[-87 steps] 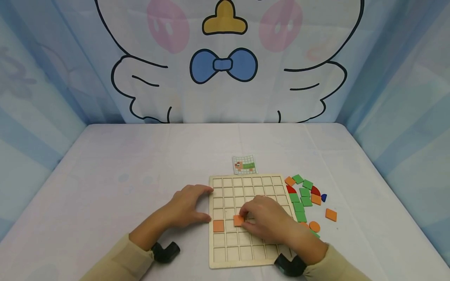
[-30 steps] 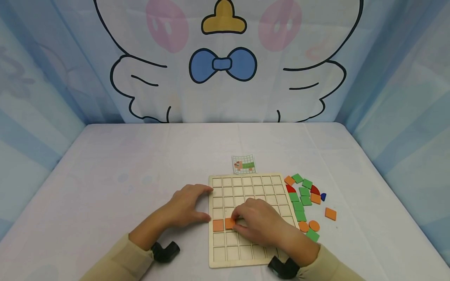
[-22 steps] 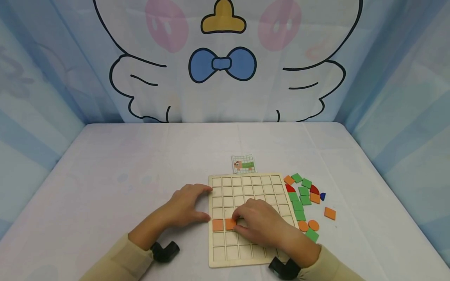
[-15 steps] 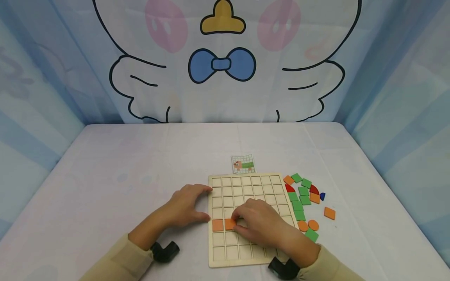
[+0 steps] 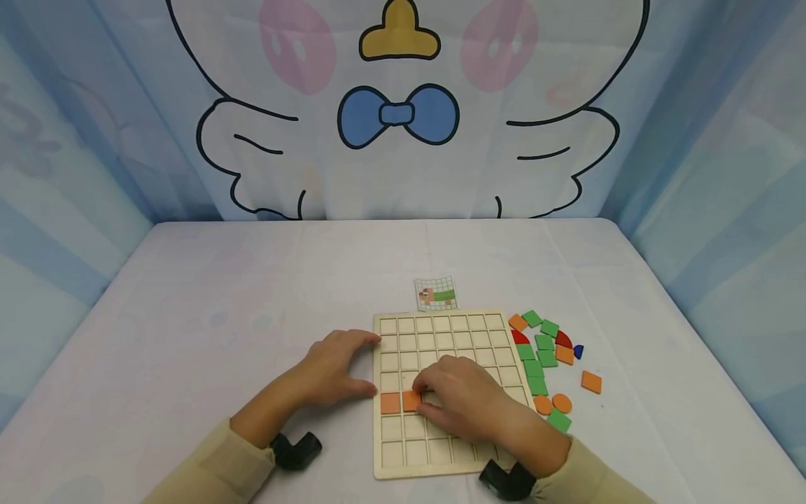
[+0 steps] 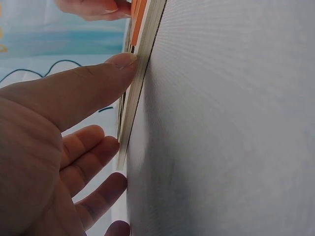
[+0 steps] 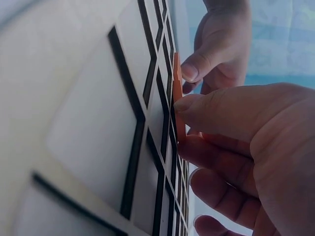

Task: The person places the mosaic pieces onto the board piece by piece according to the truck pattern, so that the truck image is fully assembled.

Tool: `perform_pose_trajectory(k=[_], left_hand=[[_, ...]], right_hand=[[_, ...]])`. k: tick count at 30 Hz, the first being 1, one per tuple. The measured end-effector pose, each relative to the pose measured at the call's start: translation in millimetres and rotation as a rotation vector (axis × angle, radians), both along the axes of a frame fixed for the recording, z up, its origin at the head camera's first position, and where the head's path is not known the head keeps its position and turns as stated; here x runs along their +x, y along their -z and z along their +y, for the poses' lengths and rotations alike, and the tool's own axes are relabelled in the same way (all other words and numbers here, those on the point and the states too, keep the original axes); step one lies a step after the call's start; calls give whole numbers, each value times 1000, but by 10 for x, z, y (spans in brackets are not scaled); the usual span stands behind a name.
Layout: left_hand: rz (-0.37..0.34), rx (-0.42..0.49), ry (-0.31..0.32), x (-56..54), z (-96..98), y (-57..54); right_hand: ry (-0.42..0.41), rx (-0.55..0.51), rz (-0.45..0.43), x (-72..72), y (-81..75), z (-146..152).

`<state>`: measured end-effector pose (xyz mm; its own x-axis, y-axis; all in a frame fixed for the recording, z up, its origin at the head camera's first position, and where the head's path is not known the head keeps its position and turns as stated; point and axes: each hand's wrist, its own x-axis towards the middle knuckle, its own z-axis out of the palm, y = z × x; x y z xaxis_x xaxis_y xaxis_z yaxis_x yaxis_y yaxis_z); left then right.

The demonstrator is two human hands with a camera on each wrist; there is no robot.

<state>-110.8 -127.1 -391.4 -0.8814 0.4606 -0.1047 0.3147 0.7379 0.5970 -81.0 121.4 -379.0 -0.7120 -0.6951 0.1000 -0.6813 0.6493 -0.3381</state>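
A wooden grid board (image 5: 453,466) lies on the table, and an orange square tile (image 5: 390,404) sits in a cell at its left edge. Just right of that tile, my right hand (image 5: 462,399) pinches a second orange square tile (image 5: 411,401) between thumb and fingers; the right wrist view shows this tile (image 7: 179,110) at the board's surface. Whether it lies fully in its cell cannot be told. My left hand (image 5: 330,369) touches the board's left edge with thumb and fingertips, fingers spread; in the left wrist view the thumb (image 6: 93,83) rests against that edge.
A small picture card (image 5: 436,294) with a coloured grid pattern lies behind the board. Along the board's right side are several green square tiles (image 5: 535,368), orange squares (image 5: 591,382), orange rounds (image 5: 562,403), red quarter-round pieces (image 5: 563,339) and a small blue piece (image 5: 578,352).
My right hand has moved left with the orange square tile, bringing it beside the first orange tile. Over the last second it has barely moved. My left hand has stayed at the board's edge.
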Motion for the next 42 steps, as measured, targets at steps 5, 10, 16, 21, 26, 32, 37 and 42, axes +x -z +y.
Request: perform_pose_trajectory(k=[5, 10, 16, 21, 26, 32, 37, 42], left_hand=[[3, 1, 3, -4, -1, -2], [-3, -2, 2, -7, 5, 1], [-4, -12, -2, -2, 13, -13], [-4, -17, -7, 4, 19, -27], [-14, -22, -13, 6, 28, -26], [-23, -21, -18, 11, 33, -24], [-20, -19, -18, 9, 32, -20], [-19, -21, -18, 6, 31, -12]], right_hand=[[-3, 4, -7, -6, -3, -1], [-6, 4, -6, -8, -2, -1], [2, 19, -20, -7, -13, -12], [11, 19, -29, 2, -20, -17], [17, 9, -23, 9, -13, -16], [20, 6, -27, 7, -14, -13], [20, 9, -39, 4, -17, -9], [17, 9, -53, 5, -21, -9]])
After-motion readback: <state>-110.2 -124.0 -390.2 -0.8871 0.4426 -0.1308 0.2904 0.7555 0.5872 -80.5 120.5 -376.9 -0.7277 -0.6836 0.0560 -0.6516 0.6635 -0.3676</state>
